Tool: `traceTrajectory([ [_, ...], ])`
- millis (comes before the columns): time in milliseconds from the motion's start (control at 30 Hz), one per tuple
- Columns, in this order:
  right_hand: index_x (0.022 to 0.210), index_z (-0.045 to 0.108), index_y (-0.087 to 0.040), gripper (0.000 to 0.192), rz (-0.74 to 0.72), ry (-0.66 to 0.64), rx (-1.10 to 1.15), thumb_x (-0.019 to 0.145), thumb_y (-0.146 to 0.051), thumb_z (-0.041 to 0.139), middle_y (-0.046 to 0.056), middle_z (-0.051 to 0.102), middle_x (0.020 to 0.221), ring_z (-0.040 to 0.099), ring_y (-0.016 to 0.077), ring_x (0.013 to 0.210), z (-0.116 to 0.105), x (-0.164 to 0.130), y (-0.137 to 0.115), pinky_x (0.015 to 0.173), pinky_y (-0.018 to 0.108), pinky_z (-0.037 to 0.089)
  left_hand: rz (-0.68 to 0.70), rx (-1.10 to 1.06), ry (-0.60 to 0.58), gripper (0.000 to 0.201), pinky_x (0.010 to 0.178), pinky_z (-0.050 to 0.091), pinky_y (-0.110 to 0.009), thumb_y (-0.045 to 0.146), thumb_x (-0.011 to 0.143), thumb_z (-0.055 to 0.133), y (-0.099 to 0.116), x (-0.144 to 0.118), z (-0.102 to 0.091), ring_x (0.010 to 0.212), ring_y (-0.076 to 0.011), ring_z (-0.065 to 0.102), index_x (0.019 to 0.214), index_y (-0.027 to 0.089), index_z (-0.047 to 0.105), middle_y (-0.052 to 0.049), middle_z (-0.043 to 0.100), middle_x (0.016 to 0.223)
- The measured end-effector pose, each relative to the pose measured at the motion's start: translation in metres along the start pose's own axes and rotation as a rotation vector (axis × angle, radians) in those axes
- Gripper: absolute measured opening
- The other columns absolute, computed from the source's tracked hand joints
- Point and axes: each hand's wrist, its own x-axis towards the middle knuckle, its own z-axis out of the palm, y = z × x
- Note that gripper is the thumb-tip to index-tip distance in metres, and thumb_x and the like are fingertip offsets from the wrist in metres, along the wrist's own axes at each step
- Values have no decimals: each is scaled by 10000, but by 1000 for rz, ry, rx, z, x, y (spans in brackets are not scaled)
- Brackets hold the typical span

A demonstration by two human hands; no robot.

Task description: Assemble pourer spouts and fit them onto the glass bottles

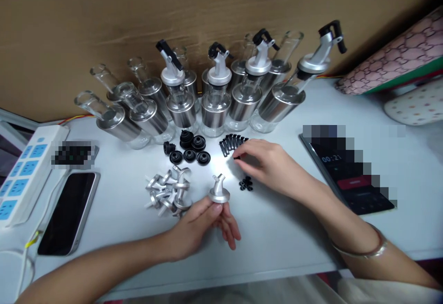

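Between thumb and fingers, my left hand (211,221) holds a silver pourer spout (219,192) upright by its base. My right hand (265,161) is closed in a pinch on a small black piece (237,157), mostly covered by the fingertips. Right beside those fingertips lies a row of black levers (231,144). Small black caps (246,183) are scattered below my right hand. To the left are a pile of silver spouts (169,191) and several black rubber stoppers (190,155).
Glass bottles with metal sleeves (215,110) stand along the back, some topped with silver pourers (219,71). A power strip (29,170) and a phone (69,214) lie at the left. A tablet-like device with a timer (349,175) is at the right, near a pink patterned roll (394,55).
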Motion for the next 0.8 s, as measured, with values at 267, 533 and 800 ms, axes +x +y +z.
traceTrajectory([
  [267,873,703,-162,104,91,-31,567,845,-243,644,28,722,821,626,130,716,-3,-3,-23,666,249,489,12,7,2,371,643,453,-250,492,936,519,-1,0,-1,630,-129,657,834,135,509,-63,686,772],
  [533,883,726,-174,104,90,-26,628,856,-232,644,29,732,829,646,137,743,0,-3,-25,682,252,491,14,5,18,401,632,452,-258,529,935,493,-1,1,0,627,-142,658,812,148,482,-68,686,759],
  [800,892,736,-162,128,219,23,808,816,-240,668,27,705,788,621,126,675,3,-1,-24,619,256,486,30,-31,9,401,634,468,-263,533,931,496,-2,1,-1,624,-145,659,811,152,467,-68,683,754],
])
